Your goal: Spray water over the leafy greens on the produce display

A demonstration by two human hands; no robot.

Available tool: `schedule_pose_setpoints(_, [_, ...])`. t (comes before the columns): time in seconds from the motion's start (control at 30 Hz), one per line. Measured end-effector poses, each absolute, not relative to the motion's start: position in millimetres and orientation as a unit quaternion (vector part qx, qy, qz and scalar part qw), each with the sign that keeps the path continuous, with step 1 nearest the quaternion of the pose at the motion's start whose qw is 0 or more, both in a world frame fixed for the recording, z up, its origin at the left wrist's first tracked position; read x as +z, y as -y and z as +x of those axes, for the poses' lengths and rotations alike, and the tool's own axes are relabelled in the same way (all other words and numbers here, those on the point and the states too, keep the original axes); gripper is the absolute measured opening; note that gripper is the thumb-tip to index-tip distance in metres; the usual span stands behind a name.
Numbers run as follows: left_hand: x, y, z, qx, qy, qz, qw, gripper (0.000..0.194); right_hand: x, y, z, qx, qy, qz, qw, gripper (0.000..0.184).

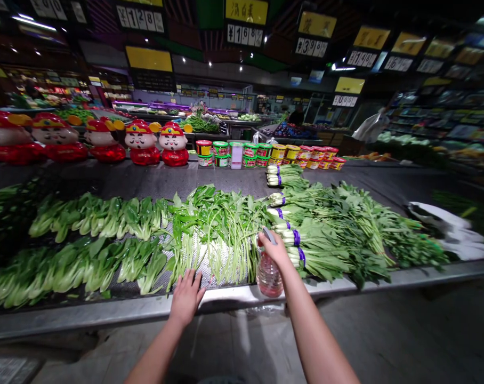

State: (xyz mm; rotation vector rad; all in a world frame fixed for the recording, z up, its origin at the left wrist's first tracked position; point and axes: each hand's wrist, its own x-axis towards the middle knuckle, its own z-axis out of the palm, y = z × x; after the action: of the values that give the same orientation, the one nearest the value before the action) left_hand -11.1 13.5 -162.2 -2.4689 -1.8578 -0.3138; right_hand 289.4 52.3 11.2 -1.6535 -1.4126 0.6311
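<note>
In the head view, a clear plastic spray bottle [269, 278] was clamped in the right hand [273, 248]. Left of that grip, the left hand [186, 296] was laid flat, fingers apart, by loose long-stemmed greens [234, 226]; purple-banded leafy bunches [324, 258] were piled just right.

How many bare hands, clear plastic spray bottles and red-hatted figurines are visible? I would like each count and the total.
Bare left hand and bare right hand: 2
Clear plastic spray bottle: 1
Red-hatted shiny figurines: 5
Total: 8
</note>
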Motion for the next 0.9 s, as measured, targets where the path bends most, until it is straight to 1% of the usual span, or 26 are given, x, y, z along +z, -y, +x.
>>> schedule_pose_setpoints(0.3, [-161.0, -14.4, -10.5, -0.097, 0.598, -0.795, 0.024, 0.052, 0.2, -45.8, 312.9, 0.25, 0.527, -0.679, 0.446, 0.035])
schedule_pose_setpoints(0.43, [-159.2, -14.0, -9.8, -0.083, 0.6, -0.796, 0.024, 0.052, -1.3, -35.9, 317.3, 0.273, 0.523, -0.676, 0.442, 0.036])
schedule_pose_setpoints(0.53, [-157.1, -13.5, -9.5, -0.074, 0.599, -0.797, 0.027, 0.052, 1.1, -27.8, 318.3, 0.288, 0.518, -0.661, 0.46, 0.035])
schedule_pose_setpoints(0.73, [-155.0, -11.9, -9.4, -0.07, 0.598, -0.798, 0.033, 0.051, 5.8, -22.1, 314.6, 0.229, 0.533, -0.66, 0.477, 0.035])
schedule_pose_setpoints(0.9, [-156.2, -11.6, -9.7, -0.074, 0.598, -0.798, 0.03, 0.051, 0.4, -21.7, 314.2, 0.255, 0.516, -0.666, 0.474, 0.038])
